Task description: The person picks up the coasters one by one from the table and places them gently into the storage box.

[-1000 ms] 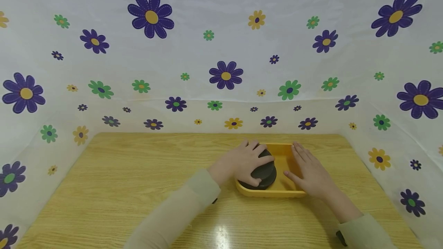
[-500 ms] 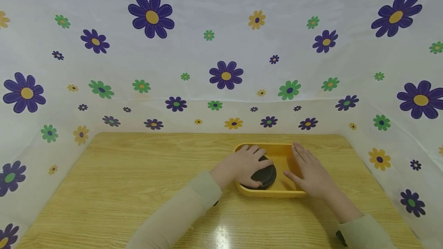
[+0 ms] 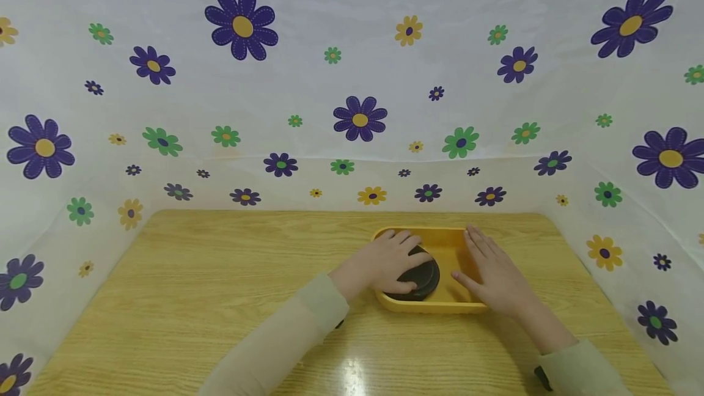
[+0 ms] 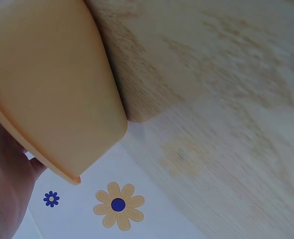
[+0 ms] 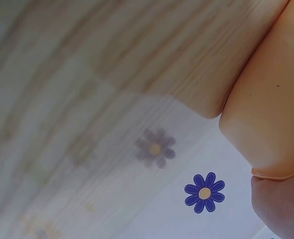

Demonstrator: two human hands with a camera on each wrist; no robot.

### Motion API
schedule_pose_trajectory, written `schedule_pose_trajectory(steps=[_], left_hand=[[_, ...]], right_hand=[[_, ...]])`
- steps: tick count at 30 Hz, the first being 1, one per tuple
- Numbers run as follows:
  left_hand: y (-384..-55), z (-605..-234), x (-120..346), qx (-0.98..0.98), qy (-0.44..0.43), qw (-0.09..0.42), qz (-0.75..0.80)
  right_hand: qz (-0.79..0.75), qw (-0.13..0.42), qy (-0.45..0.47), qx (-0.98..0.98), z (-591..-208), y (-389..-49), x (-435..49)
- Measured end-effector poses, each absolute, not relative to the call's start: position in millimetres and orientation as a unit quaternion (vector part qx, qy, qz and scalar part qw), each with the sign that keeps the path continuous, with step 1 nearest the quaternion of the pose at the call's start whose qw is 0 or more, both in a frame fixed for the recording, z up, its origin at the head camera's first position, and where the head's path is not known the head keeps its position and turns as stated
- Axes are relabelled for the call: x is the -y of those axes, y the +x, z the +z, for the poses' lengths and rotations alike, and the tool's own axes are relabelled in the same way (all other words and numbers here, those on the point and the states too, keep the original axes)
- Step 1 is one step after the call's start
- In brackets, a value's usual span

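Note:
In the head view, a yellow-orange rectangular tray with rounded corners stands on the table right of centre. At its left end lies a dark, round, flat piece, partly hidden by my left hand. The fingers of that hand bend over the piece, thumb at its near side. My right hand rests along the tray's right end with straight fingers and the thumb reaching inside. The left wrist view has the tray's outer wall with part of the left hand beyond the rim. Fingers of the right hand show below the rim in the right wrist view.
The tray stands on a wood-grain table, near its far edge. A white sheet printed with flowers hangs behind and along both sides. Light reflects off the tabletop near the front.
One second ago the dark pieces looked stacked and raised, with one offset above another. My left hand has lowered slightly, and the dark piece sits deeper in the tray. My right hand stays put.

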State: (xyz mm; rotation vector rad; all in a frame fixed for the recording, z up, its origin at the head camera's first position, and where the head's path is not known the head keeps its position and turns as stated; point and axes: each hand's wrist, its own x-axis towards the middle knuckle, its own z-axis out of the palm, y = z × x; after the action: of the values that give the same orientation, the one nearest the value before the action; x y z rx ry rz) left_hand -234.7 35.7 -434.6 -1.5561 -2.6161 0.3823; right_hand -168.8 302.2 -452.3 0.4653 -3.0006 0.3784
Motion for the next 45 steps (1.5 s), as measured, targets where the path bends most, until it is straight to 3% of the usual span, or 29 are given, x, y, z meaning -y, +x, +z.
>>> schedule_pose_trajectory(steps=[21, 45], left_hand=[[-234, -432, 15, 0.867, -0.492, 0.05, 0.066], [-220, -454, 144, 0.925, -0.373, 0.051, -0.057]], right_hand=[[0.124, 0.04, 0.151, 0.98, -453, -167, -302], [0.153, 0.045, 0.174, 0.972, -455, -166, -309]])
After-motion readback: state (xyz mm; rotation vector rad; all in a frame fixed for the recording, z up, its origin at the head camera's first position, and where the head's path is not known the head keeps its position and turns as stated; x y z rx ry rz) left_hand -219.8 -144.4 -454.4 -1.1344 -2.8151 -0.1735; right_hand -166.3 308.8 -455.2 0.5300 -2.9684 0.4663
